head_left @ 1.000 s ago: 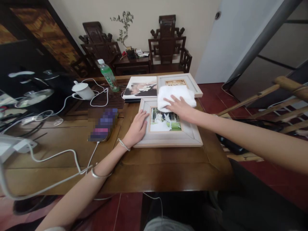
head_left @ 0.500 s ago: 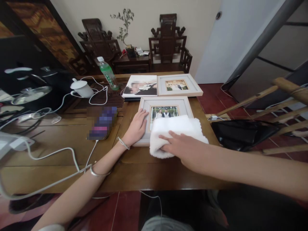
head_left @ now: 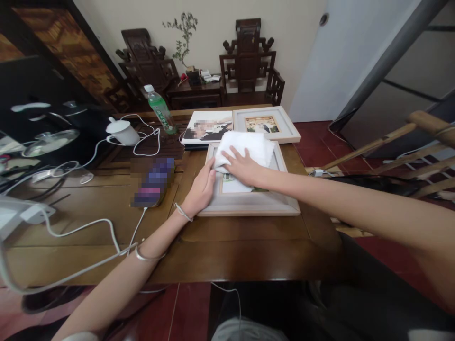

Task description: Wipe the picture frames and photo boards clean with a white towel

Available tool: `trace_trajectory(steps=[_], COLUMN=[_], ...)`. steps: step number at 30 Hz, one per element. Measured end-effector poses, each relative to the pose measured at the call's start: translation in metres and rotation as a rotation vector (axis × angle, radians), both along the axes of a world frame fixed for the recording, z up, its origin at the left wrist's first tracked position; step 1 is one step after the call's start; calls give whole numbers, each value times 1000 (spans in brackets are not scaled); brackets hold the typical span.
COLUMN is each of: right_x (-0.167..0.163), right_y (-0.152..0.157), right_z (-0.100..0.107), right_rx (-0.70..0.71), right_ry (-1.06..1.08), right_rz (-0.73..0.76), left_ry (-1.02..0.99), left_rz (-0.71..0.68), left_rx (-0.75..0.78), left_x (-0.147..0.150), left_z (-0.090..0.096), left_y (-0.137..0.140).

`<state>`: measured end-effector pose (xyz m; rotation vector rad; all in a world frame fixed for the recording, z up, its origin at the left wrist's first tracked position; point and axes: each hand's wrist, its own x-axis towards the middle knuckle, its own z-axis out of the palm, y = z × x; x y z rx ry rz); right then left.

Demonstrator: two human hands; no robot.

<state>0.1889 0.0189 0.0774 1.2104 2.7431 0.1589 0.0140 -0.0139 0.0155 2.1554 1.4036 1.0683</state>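
Right hand (head_left: 245,168), fingers spread, rests on folded white towel (head_left: 254,140) over near photo frame's (head_left: 249,207) far side; left hand (head_left: 202,188), unclenched, braces its left edge. Apparently wiping; next stroke calls for steady bracing.

Fluffy cloth (head_left: 249,139), glossy wd tbl (head_left: 245,255), wd frame (head_left: 245,213)

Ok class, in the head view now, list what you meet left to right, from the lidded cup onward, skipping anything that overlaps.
White lidded cup → green bottle → left hand → white cloth → wooden poles.
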Motion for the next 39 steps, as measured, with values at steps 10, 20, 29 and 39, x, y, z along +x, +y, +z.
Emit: trace_trajectory(steps=[10, 20, 29, 39], right_x=[-4, 1, -18, 70], right_y=[-67, -33, 54, 41], right_z=[19, 25, 9, 12], right_rx=[-241, -150, 81, 60], right_ry=[-74, -102, -37, -151], right_rz=[248, 88, 2, -80], left_ry=[-84, 37, 198, 191], left_rz=[-3, -23, -93, -87], left_rx=[36, 31, 36, 68], left_x=[-1, -1, -6, -6], left_z=[-1, -7, -5, -6], left_y=[1, 5, 6, 5])
